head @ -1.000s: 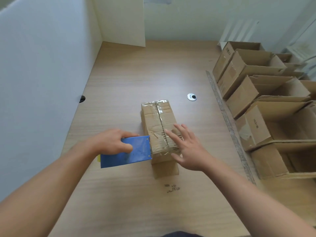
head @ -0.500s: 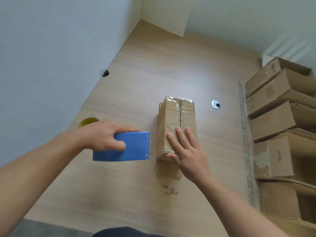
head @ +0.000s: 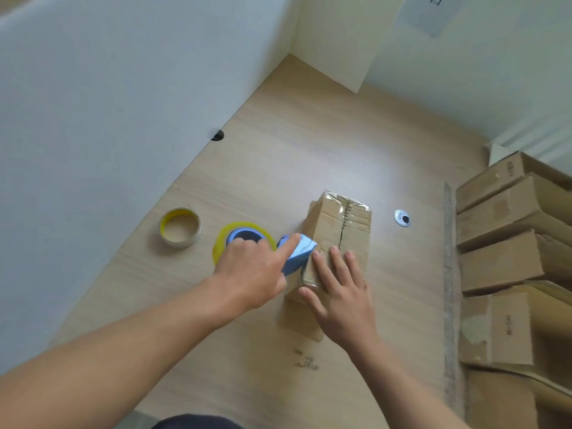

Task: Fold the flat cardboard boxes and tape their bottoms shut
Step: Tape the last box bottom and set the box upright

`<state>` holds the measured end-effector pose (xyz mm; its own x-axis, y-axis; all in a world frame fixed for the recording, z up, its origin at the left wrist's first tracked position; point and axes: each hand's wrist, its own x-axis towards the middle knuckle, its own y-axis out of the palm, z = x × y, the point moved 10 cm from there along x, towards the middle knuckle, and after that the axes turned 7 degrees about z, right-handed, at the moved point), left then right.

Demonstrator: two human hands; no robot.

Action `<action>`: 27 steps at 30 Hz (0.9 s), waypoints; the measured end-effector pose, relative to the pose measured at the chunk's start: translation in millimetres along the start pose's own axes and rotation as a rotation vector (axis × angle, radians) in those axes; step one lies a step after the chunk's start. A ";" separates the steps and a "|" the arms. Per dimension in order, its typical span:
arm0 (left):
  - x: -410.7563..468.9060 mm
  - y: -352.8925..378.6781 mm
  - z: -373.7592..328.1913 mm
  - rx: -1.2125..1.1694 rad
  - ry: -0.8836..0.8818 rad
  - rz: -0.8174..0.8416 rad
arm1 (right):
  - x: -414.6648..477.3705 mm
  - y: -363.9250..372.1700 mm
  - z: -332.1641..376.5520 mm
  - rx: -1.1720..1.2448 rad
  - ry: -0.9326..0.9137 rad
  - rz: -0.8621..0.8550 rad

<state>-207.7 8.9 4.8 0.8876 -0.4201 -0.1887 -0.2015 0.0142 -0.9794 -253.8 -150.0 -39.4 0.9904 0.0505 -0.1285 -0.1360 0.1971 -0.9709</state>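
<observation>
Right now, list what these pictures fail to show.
Head view only.
Near seam of the box: covered by the right hand.
Handle of the tape dispenser: covered by the left hand.
The stacked boxes: cut off by right edge.
The wall notice: cut off at top, print blurred.

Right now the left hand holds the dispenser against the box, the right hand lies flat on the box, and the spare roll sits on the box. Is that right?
No: the spare roll sits on the table, left of the dispenser, not on the box; the head view shows it. The left hand holds the dispenser against the box, and the right hand lies flat on it.
</observation>
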 end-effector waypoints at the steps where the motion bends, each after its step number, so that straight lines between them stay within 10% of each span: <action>1: -0.2 2.7 -1.4 -0.007 -0.015 0.005 | -1.7 -0.1 -0.2 0.008 0.021 -0.004; 27: -32.8 123.7 77.5 -0.218 -0.217 0.234 | 13.5 -7.3 23.7 0.010 0.295 0.037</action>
<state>-229.7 94.8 -115.7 0.8694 -0.2258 -0.4395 -0.4719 -0.1162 -0.8739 -240.0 -127.5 -29.3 0.9486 -0.2288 -0.2185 -0.1710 0.2104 -0.9625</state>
